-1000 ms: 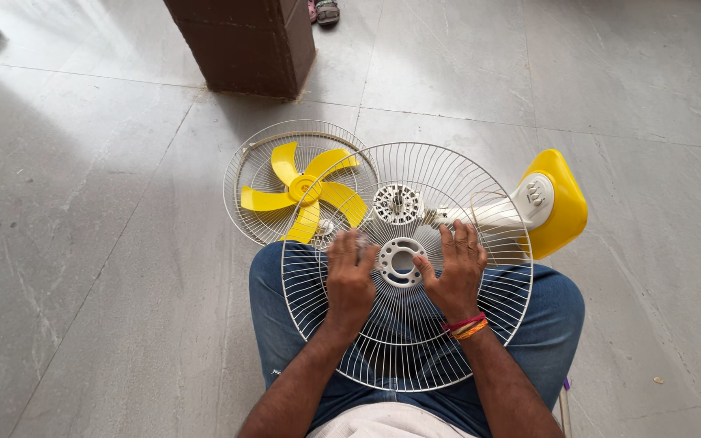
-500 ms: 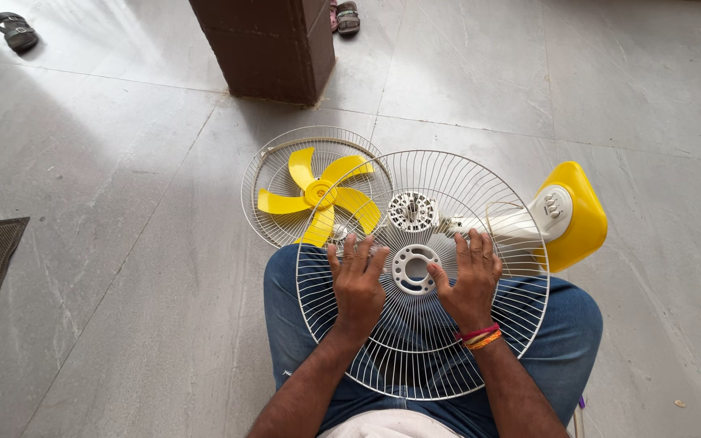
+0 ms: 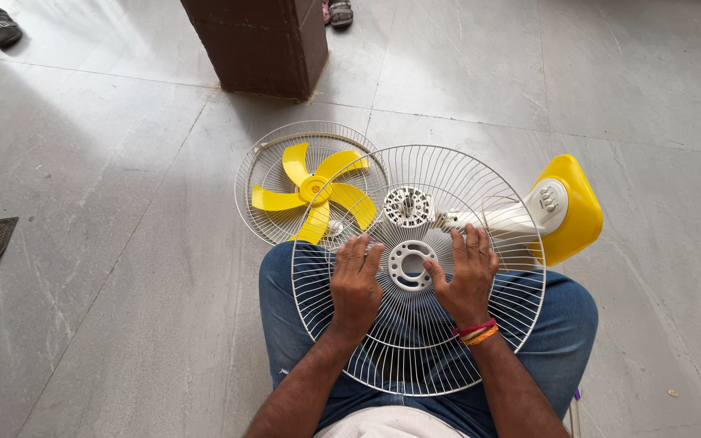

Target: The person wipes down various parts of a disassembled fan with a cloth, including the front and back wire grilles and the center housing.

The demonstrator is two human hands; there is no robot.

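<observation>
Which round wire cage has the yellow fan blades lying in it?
The smaller-looking wire cage on the floor, farther from the person, holds the yellow blades. The other cage rests on the lap under both hands and holds none.

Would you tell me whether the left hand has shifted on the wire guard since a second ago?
No; the left hand lies just left of the wire guard's white hub ring, as before.

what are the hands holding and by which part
Both hands hold the white wire fan guard over the lap: left hand and right hand lie flat on its wires, either side of the centre ring.
</observation>
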